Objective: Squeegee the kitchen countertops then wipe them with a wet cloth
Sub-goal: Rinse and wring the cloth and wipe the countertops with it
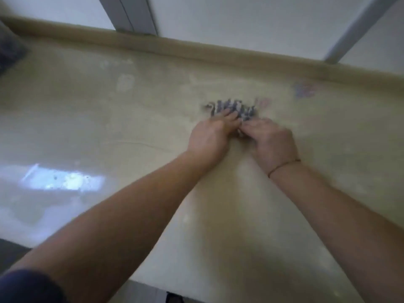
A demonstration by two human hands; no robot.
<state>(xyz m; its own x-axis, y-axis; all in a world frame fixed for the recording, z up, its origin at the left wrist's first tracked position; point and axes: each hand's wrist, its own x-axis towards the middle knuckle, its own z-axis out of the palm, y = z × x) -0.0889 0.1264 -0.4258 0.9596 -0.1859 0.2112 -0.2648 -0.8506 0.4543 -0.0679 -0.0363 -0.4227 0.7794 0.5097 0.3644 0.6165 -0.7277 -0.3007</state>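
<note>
left hand (209, 136): fingers curled onto bunched blue-and-white checked cloth (231, 109) | right hand (271, 138): fingers bent, gripping cloth's near edge | cloth: mid glossy beige stone countertop (109, 127), near raised back edge | blurred

Free room and obstacles on the countertop.
The countertop (91, 132) lies open to the left and right of the two hands, with bare surface on the near side under the forearms. The left hand (209, 138) and right hand (272, 142) sit side by side on a bunched cloth (231, 108), which blocks the middle. Beyond the cloth a bare strip leads to the raised back edge (196, 48), which bounds the far side below the wall (251, 20). A dark blurred object (9, 49) occupies the far left corner.
</note>
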